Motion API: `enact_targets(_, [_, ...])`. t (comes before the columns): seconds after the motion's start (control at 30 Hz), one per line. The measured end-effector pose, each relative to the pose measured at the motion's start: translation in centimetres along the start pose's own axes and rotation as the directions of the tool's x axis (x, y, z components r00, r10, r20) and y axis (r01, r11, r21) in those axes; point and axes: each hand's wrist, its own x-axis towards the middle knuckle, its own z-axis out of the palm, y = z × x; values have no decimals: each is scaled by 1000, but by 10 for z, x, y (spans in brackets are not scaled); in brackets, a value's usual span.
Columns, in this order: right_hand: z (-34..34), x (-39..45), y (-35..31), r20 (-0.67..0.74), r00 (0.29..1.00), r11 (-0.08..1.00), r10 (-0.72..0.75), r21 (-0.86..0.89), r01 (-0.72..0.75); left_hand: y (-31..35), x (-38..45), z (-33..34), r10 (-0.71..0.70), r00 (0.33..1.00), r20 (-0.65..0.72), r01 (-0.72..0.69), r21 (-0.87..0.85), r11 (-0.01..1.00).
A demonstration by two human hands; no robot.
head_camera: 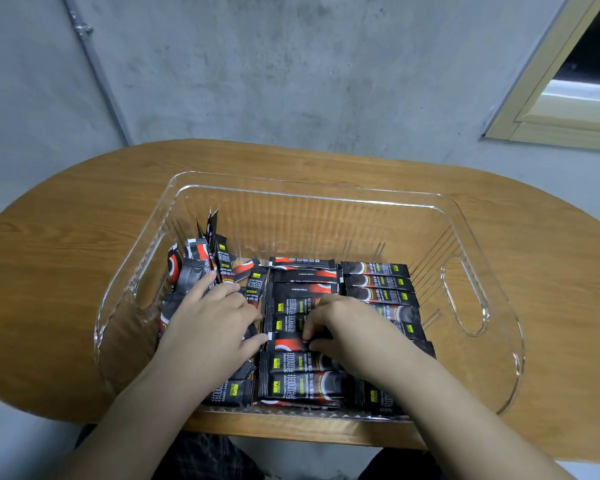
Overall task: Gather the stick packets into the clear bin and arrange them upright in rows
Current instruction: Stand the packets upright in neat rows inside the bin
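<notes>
Table (pixel 66 244), oval, wood-grain, bearing one clear plastic bin (pixel 482 358) with cut-out handles. Stick packets (pixel 378 282), black and red, all inside the bin: flat rows at centre and right, a loose leaning cluster at the left wall. Left hand (pixel 208 323) rests spread on that cluster, fingers straight, thumb touching a centre packet. Right hand (pixel 343 327), fingers curled, pinches one packet (pixel 288 342) in the centre row. Advised handling: brace the neighbours with the flat hand, tip each packet onto its end, pack tightly so rows stay standing. Legible print: "INSTANT COFFEE"; remaining characters and the yellow brand tags unreadable.
</notes>
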Motion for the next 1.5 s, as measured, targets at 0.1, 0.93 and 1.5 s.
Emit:
enact_targets(0.1, [1, 1, 2, -27, 999, 999, -36, 20, 36, 0, 1, 0, 1, 1000, 8, -1, 9, 1000])
enact_targets(0.93, [-24, 33, 37, -165, 983, 944, -87, -327, 29, 21, 7, 7, -79, 997, -2, 79, 53, 995])
enact_targets(1.5, [-11, 47, 33, 74, 996, 954, -53, -291, 72, 20, 6, 11, -67, 998, -18, 68, 77, 995])
